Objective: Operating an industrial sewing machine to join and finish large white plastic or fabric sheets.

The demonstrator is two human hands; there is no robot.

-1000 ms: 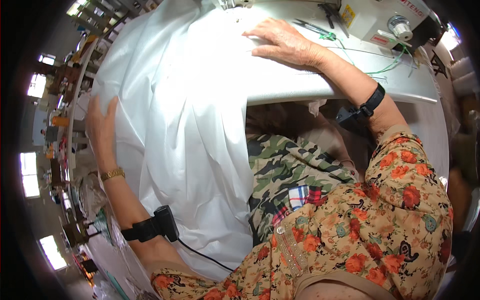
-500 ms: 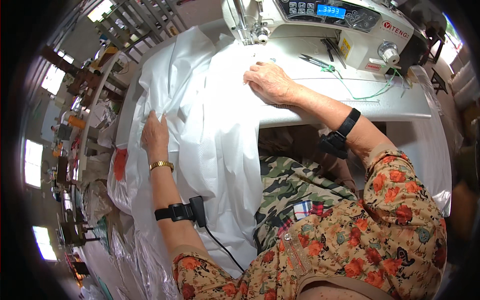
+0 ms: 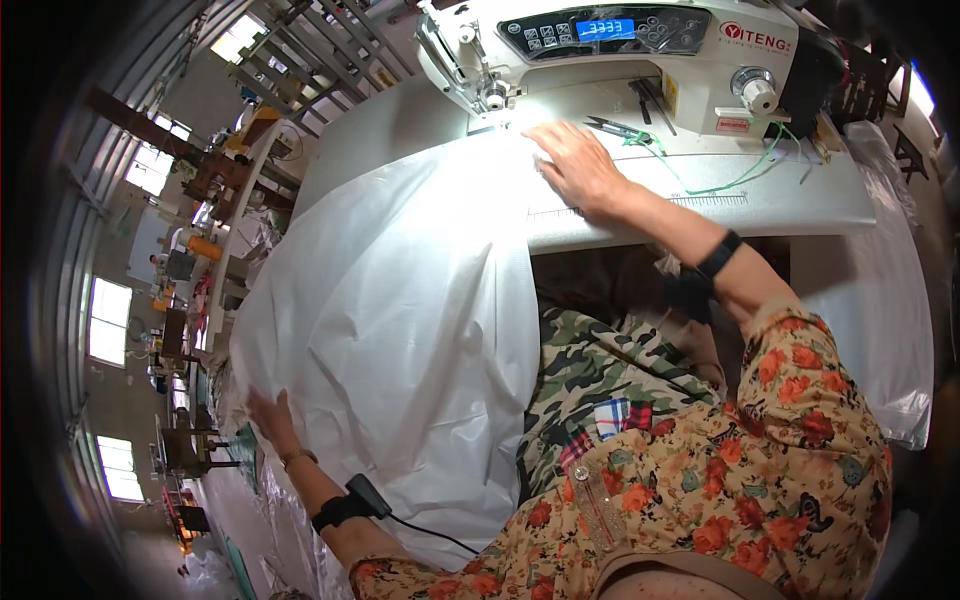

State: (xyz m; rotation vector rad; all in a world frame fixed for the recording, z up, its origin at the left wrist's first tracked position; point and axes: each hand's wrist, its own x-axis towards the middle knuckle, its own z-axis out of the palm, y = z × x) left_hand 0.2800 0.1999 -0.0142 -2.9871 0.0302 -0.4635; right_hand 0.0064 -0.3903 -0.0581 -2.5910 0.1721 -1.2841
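- Thin, smooth white sheet (image 3: 400, 300) lies across the machine bed and drapes over the lap, its upper end by the metal needle assembly (image 3: 495, 98) of the white sewing machine (image 3: 690, 95); its creases could fold under there and pucker;
- Right hand (image 3: 585, 170), fingers loosely extended, thumb apart, sits at the sheet's edge close to the needle assembly; a slip could bring fingertips too near;
- Left hand (image 3: 274, 420), thumb apart, is at the sheet's far left edge; I cannot tell whether it grips; uneven tension could skew the sheet;
- Loose green thread (image 3: 735, 185) near the right forearm could snag.
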